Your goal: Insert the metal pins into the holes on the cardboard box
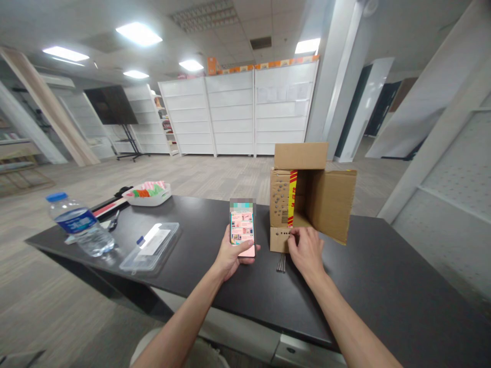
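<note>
My left hand (229, 255) is wrapped round a smartphone (242, 230), its lit screen facing me with pinkish tiles on it. My right hand (307, 248) rests at the lower flap of an open cardboard box (279, 204), thumb and fingertips pinched together beside a row of small dark holes. Whatever the fingertips may hold is hidden or too small to name. Several thin metal rods (281, 263) lie on the desk just below that flap, left of my right wrist. Dark spots or holes also dot the box's left side, next to a red and yellow tape strip.
On the black desk (199, 220), a water bottle (79, 225) leans at the left. Near it are a clear plastic case (153, 245) and a white basket (148, 197) of colourful packets. The box's side flap (337, 204) sticks out to the right. White cabinets (233, 112) stand behind.
</note>
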The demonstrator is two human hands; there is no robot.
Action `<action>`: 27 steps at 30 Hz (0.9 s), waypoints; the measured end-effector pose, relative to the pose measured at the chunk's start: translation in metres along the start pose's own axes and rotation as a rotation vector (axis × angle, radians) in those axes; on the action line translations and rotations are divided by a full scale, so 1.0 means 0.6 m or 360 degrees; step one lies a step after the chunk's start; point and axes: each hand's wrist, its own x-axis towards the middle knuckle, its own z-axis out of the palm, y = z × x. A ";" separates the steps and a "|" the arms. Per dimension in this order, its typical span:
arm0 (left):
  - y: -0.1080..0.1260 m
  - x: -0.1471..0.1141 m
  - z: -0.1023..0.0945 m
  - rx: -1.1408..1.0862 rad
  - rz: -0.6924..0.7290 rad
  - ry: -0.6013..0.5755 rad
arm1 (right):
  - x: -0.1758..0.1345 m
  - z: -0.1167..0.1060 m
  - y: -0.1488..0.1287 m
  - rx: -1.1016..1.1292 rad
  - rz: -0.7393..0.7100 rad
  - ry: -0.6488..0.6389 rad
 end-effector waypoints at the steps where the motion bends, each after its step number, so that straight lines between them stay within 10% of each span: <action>1: 0.001 -0.001 0.001 0.0000 -0.0002 -0.0016 | 0.000 0.000 0.000 0.0009 0.0001 0.0004; 27: 0.010 -0.005 0.002 -0.0123 -0.0051 -0.0107 | 0.004 -0.004 -0.008 -0.0032 0.0073 -0.0058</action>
